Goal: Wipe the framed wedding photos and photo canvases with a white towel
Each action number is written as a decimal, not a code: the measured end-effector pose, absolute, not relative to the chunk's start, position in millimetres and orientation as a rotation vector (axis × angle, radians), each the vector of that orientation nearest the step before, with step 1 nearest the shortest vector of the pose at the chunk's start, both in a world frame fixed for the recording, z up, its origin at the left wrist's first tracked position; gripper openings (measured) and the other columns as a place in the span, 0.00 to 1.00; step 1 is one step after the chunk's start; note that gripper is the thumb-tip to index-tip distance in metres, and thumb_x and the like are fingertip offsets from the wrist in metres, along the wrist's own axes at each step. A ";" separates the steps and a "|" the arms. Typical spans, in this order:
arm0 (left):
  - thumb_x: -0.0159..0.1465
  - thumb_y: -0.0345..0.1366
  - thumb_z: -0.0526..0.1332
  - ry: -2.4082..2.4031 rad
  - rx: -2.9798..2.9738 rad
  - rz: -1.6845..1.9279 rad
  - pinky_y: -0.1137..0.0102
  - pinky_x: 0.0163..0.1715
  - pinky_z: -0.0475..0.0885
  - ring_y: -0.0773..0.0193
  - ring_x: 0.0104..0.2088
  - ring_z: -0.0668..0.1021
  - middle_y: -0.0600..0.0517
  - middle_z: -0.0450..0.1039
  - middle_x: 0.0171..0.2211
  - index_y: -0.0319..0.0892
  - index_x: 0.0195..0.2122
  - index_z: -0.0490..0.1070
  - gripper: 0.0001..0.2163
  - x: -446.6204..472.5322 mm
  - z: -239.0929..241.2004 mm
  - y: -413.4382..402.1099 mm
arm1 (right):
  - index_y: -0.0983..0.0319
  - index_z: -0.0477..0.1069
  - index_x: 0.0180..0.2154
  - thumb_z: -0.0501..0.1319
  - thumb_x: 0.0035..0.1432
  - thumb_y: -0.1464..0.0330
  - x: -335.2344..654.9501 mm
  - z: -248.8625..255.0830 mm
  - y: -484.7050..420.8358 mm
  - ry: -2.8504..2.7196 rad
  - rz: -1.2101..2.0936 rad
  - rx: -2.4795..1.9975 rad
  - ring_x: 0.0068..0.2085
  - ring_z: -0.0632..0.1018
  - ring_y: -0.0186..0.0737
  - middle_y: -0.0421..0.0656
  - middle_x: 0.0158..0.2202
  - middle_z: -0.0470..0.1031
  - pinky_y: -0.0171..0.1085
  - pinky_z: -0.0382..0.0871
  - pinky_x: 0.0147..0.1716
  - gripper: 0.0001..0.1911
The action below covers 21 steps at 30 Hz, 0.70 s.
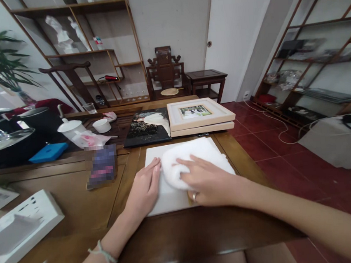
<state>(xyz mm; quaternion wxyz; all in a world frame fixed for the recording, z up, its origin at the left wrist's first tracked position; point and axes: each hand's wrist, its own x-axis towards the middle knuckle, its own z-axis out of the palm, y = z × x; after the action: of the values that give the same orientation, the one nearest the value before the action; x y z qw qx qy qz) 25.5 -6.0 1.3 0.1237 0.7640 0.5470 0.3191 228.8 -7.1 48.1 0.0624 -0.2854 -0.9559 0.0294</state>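
Note:
A flat white panel (166, 202) lies on the wooden table in front of me. My right hand (203, 178), with a ring on one finger, grips a bunched white cloth (208, 147) and presses it onto the panel. The cloth covers much of the panel's upper right part. Stretched out flat, the fingers of my left hand (146, 188) rest on the panel's left side, just beside the cloth. The left hand holds nothing.
Behind the panel are a dark photo panel (147, 128) and stacked pale frames (200, 116). To the left are a patterned pouch (104, 165), a blue box (49, 152), a white teapot (71, 128), a black pot (8, 149) and a white power strip (26, 228).

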 end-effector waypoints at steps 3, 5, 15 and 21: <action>0.68 0.40 0.44 1.592 2.263 0.926 0.59 0.55 0.64 0.55 0.55 0.70 0.42 0.69 0.53 0.33 0.48 0.72 0.21 25.6 0.5 -5.4 | 0.66 0.70 0.37 0.56 0.52 0.71 218.4 50.1 22.2 -2.802 0.086 -1.012 0.48 0.72 0.53 0.54 0.42 0.74 0.48 0.63 0.47 0.10; 0.67 0.39 0.46 1.591 2.292 0.912 0.59 0.55 0.64 0.54 0.55 0.70 0.42 0.69 0.53 0.34 0.48 0.72 0.19 25.7 0.6 -5.3 | 0.65 0.69 0.36 0.54 0.53 0.70 206.2 52.9 38.2 -2.739 0.101 -1.088 0.39 0.75 0.50 0.53 0.38 0.75 0.43 0.66 0.38 0.09; 0.64 0.35 0.51 1.573 2.348 0.883 0.59 0.50 0.69 0.53 0.51 0.74 0.43 0.73 0.50 0.38 0.47 0.73 0.15 26.0 5.5 -6.2 | 0.65 0.68 0.39 0.52 0.54 0.70 171.1 52.7 60.6 -2.732 0.131 -1.077 0.37 0.75 0.48 0.51 0.38 0.75 0.38 0.63 0.32 0.11; 0.64 0.36 0.52 1.610 2.367 0.876 0.58 0.55 0.65 0.52 0.55 0.71 0.40 0.69 0.53 0.32 0.48 0.72 0.17 22.7 -4.1 -4.6 | 0.65 0.68 0.37 0.52 0.55 0.68 227.1 47.7 56.0 -2.644 0.085 -1.299 0.34 0.74 0.48 0.51 0.35 0.74 0.38 0.62 0.28 0.10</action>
<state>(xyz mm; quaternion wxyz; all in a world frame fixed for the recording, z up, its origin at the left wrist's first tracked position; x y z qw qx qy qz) 22.7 -4.6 -4.1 0.0740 0.7886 0.5362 0.2917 227.1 56.0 47.7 0.0973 -0.4386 -0.8929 0.0287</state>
